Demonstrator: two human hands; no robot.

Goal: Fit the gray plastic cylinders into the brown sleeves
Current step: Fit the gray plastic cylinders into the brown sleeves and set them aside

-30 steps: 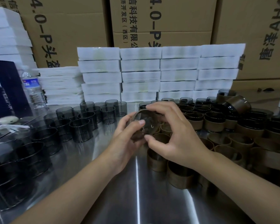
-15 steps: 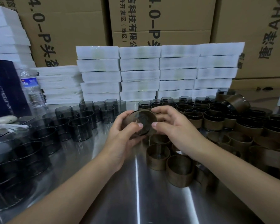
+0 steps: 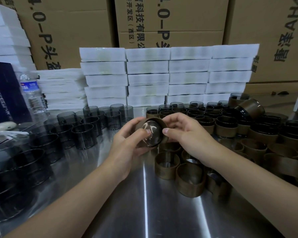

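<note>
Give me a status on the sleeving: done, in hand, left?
Done: a big cluster of sleeved cylinders stands at the right rear. In hand: left hand and right hand grip one gray cylinder inside a brown sleeve; how fully seated is unclear. Left: many bare cylinders on the left and loose empty sleeves near the right forearm.

Dim, cool light from overhead. 2 glare streaks run down my steel table (image 3: 110,212); a white glint sits on the held cylinder (image 3: 151,133). Foam stacks (image 3: 148,66) blown pale. Left cylinders (image 3: 15,177) smear and stretch at the edge; cartons (image 3: 179,18) bow, wide lens.
</note>
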